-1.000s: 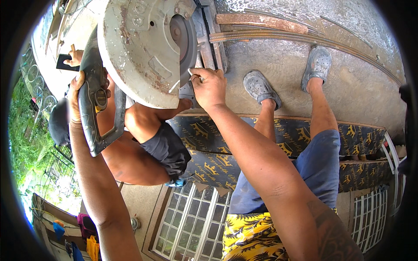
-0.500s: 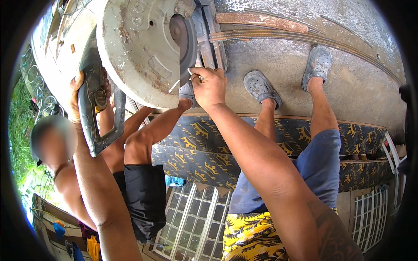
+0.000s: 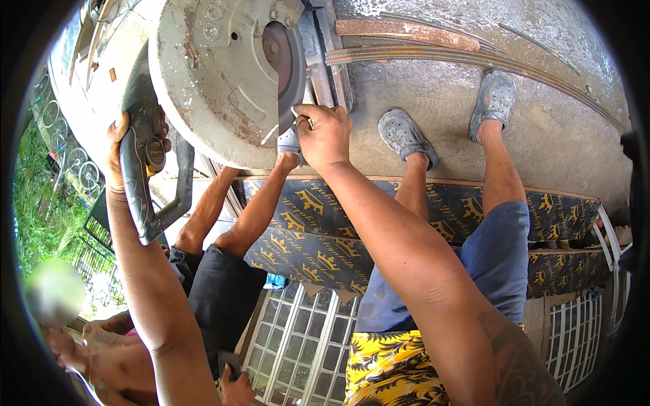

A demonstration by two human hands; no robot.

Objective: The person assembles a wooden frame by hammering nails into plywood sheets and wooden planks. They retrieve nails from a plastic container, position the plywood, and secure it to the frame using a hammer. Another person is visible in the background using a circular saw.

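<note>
My left hand (image 3: 116, 150) is wrapped around the black loop handle (image 3: 140, 196) of a cut-off saw. The saw's worn grey blade guard (image 3: 196, 81) fills the upper middle. A dark cutting disc (image 3: 292, 81) shows at its right side. Close to the guard's lower right edge, my right hand (image 3: 325, 135) is closed, thumb and forefinger drawn together. Something thin and white shows at its fingertips, too small to name. A short white streak (image 3: 269, 137) lies in front of the guard's lower edge; I cannot tell whether my fingers hold it.
Steel bars (image 3: 433, 55) and a rusty flat piece (image 3: 406, 34) lie on the concrete floor. My feet wear grey clogs (image 3: 406, 137). Behind are dark patterned boards (image 3: 311, 203) and a white window grille (image 3: 298, 338). At left stands another person in black shorts (image 3: 223, 298), a dark object in hand.
The other person, bent toward the saw before, has straightened up and drawn back, and a hand with a dark object now shows. My hands and the saw have barely shifted.
</note>
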